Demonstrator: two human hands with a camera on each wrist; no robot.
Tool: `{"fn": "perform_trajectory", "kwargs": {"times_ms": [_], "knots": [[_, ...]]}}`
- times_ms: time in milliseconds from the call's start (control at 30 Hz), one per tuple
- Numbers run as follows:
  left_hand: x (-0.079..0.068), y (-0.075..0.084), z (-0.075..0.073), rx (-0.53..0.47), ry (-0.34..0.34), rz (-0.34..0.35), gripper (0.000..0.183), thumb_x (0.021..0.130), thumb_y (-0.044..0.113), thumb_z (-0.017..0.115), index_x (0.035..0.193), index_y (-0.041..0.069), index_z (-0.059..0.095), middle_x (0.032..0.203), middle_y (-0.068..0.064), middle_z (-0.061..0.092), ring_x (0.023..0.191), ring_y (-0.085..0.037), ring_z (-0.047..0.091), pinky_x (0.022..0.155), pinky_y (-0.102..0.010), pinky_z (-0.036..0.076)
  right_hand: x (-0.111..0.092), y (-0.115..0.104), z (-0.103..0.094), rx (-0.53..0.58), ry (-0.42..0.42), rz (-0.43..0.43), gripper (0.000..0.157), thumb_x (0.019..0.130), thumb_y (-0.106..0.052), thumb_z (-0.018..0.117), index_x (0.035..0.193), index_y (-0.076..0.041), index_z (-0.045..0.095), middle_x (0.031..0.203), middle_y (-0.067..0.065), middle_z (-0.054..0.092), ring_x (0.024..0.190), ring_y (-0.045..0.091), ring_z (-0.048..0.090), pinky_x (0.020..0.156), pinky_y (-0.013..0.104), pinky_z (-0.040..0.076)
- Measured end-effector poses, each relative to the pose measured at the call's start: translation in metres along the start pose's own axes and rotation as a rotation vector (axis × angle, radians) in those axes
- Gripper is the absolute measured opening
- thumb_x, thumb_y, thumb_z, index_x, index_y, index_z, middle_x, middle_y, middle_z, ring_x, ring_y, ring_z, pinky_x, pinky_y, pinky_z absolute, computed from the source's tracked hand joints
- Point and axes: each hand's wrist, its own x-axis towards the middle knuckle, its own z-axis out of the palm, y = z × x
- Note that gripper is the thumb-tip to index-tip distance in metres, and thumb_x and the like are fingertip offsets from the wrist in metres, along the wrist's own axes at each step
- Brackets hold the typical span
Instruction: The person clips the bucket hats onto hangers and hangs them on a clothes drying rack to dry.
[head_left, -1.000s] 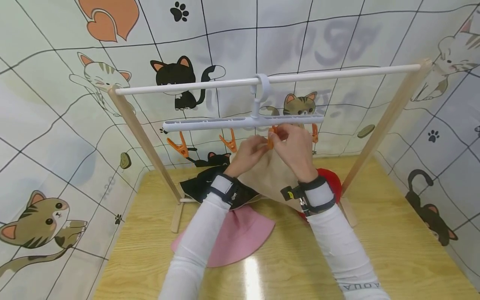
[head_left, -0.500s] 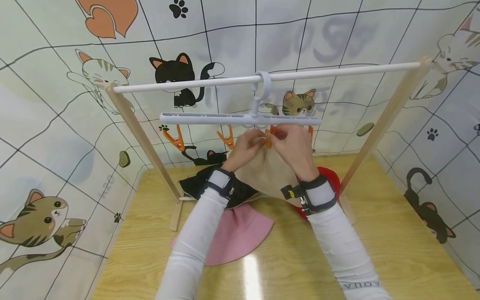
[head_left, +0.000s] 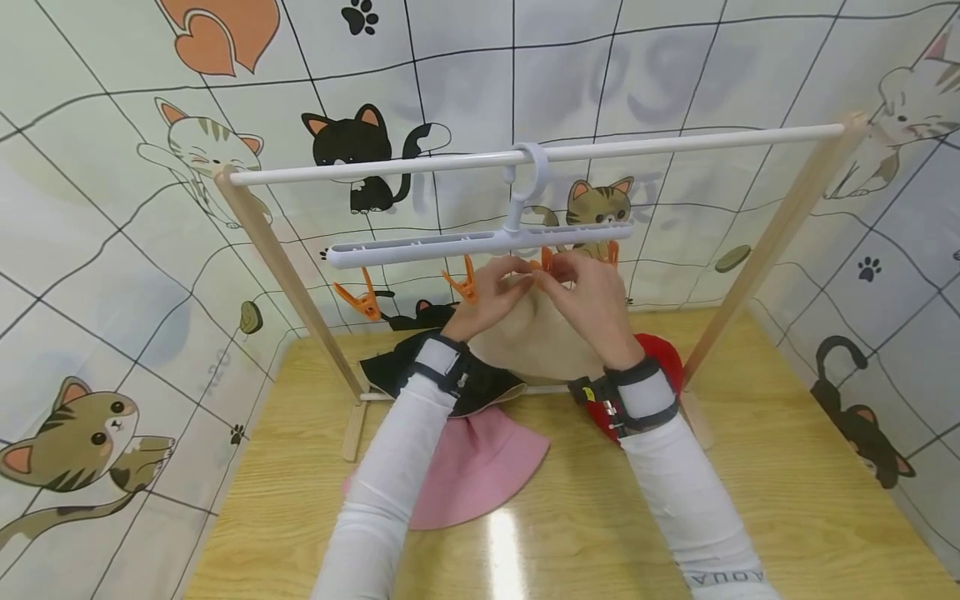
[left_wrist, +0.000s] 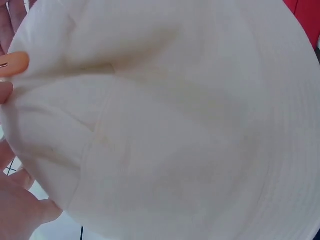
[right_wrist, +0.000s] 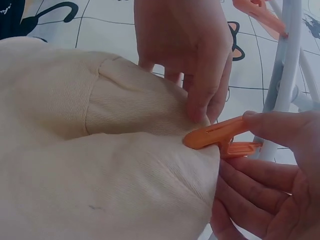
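A beige fabric hat [head_left: 536,337] hangs between both hands below a pale hanger [head_left: 420,248]. My left hand [head_left: 491,296] pinches the hat's edge; in the right wrist view the left hand's fingertips [right_wrist: 200,107] press the cloth beside an orange clip [right_wrist: 215,134]. That clip's jaws lie over the hat's edge. My right hand [right_wrist: 280,180] holds the clip's handle, its thumb on top and fingers beneath. The left wrist view is mostly filled by the hat [left_wrist: 175,125], with the clip tip at its left edge.
The hanger hooks over the white rail [head_left: 675,146] of a wooden-legged rack [head_left: 772,250]. Several other orange clips [head_left: 367,302] dangle from it. Below lie a black hat [head_left: 491,387], a pink hat [head_left: 480,475] and a red hat [head_left: 660,354] on the wooden table [head_left: 600,533].
The hanger has swung, its left end lower and nearer. The beige hat's lower edge has risen, uncovering the rack's lower bar and more of the red hat. Both hands stay close together.
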Motion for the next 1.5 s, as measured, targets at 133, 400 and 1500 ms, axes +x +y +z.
{"fn": "perform_trajectory", "kwargs": {"times_ms": [133, 400, 1500], "knots": [[0.001, -0.001, -0.004, -0.063, -0.046, -0.057, 0.016, 0.091, -0.001, 0.062, 0.106, -0.004, 0.067, 0.106, -0.015, 0.067, 0.106, -0.022, 0.059, 0.096, -0.025, 0.043, 0.000, 0.004, -0.003, -0.009, -0.009, -0.001, 0.029, 0.090, -0.025, 0.069, 0.103, 0.001, 0.069, 0.094, 0.013, 0.072, 0.086, 0.026, 0.069, 0.075, 0.043, 0.047], [0.000, 0.000, -0.014, -0.118, -0.065, -0.208, 0.025, 0.095, 0.003, 0.056, 0.118, -0.001, 0.066, 0.121, -0.012, 0.063, 0.118, -0.017, 0.053, 0.103, -0.040, 0.037, -0.002, 0.014, -0.014, -0.021, -0.027, 0.011, 0.029, 0.090, -0.024, 0.069, 0.105, 0.001, 0.069, 0.096, 0.016, 0.071, 0.088, 0.030, 0.068, 0.078, 0.048, 0.047], [-0.058, -0.036, -0.033, -0.035, -0.033, -0.317, 0.026, 0.094, -0.001, 0.054, 0.116, 0.002, 0.068, 0.117, -0.009, 0.067, 0.114, -0.020, 0.058, 0.097, -0.040, 0.044, -0.034, 0.054, -0.042, -0.060, -0.151, 0.141, 0.030, 0.094, -0.021, 0.062, 0.110, 0.004, 0.067, 0.101, 0.021, 0.069, 0.094, 0.036, 0.062, 0.084, 0.052, 0.045]]}}
